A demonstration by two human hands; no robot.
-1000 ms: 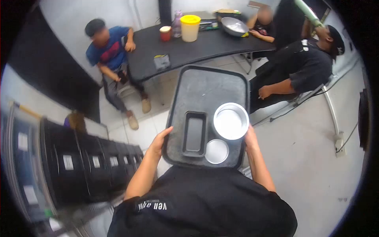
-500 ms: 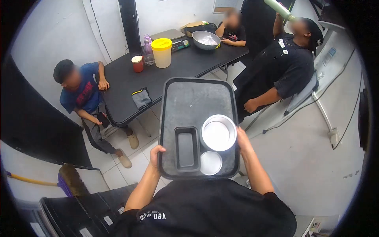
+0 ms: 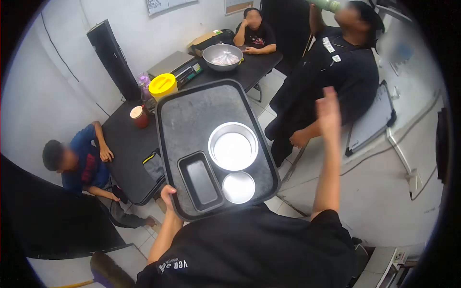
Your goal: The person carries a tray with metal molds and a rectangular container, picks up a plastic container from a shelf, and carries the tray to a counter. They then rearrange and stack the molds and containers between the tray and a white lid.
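Note:
A dark tray is tilted in front of my chest. Gripping its lower left edge is my left hand, thumb over the rim. My right hand is raised off the tray on the right, slightly blurred, fingers stretched up and holding nothing. On the tray's lower half lie a dark rectangular loaf pan, a large round silver pan and a smaller round silver piece below it.
Beyond the tray, a black table bears a red jar, a yellow-lidded container, a scale and a grey bowl. Two people sit at it. A standing person drinks at the right, near a whiteboard.
My right hand has let go of the tray's right edge and risen up and right. The tray, still in my left hand, has shifted left and tilted. The view has turned.

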